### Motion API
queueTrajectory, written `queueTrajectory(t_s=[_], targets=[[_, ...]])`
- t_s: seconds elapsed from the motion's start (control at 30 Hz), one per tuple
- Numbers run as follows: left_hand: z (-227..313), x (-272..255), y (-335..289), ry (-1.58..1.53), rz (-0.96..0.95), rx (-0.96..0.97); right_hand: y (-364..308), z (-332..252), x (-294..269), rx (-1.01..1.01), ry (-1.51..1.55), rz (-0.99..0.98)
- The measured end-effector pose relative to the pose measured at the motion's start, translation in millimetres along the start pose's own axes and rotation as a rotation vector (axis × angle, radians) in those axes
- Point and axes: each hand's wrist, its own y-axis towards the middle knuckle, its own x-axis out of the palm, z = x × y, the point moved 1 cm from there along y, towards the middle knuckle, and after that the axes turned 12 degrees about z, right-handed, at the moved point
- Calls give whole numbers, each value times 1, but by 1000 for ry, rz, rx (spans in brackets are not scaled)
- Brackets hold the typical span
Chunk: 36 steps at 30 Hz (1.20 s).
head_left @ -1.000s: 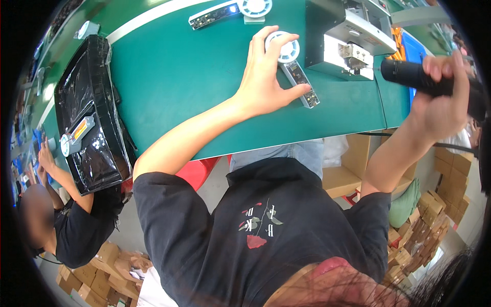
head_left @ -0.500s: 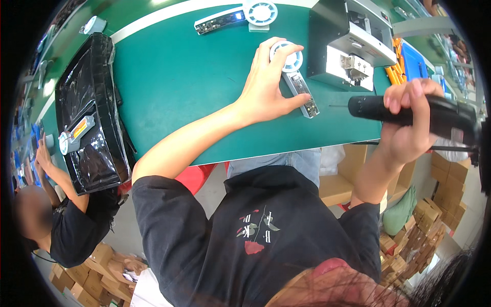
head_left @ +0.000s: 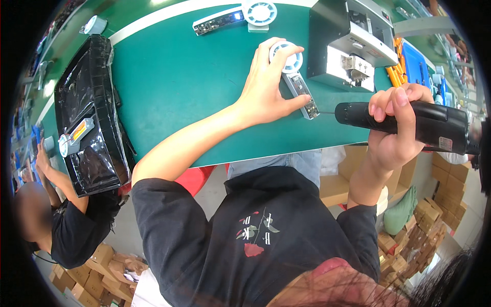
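Note:
My left hand point(head_left: 263, 92) grips a small white handheld fan point(head_left: 295, 84) on the green bench. Its fingers wrap the round fan head, and the thumb presses near the lower end of the handle. That handle lies uncovered, with a dark circuit board showing. In my right hand point(head_left: 396, 125) is a black electric screwdriver point(head_left: 440, 125), held nearly level with its bit pointing left. The thin bit reaches the lower end of the fan handle; whether it touches a screw I cannot tell. A second uncovered fan point(head_left: 220, 22) with a lit blue-white light lies at the far side.
A black and silver machine point(head_left: 337, 46) stands at the far right, beside orange-handled tools and a blue tray point(head_left: 414, 64). To the left is a black plastic-covered box point(head_left: 94, 148) with another fan point(head_left: 76, 135) on it. A co-worker point(head_left: 76, 220) sits beyond it.
My right hand has moved left with the electric screwdriver, bringing the bit from a gap away to the end of the fan handle. My left hand and the fan have stayed in place.

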Motion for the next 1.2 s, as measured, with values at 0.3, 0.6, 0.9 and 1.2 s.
queueTrajectory(t_s=[0.3, 0.6, 0.9, 1.2], targets=[[3, 1, 1, 18, -7, -37, -3, 11, -8, -59, 51, -99], [0, 1, 2, -5, 7, -7, 8, 8, -9, -30, 36, -338], [1, 2, 1, -34, 3, -30, 13, 22, -17, 32, 203, -393], [-1, 2, 2, -34, 3, -19, 25, 26, -22, 4, 250, -566]])
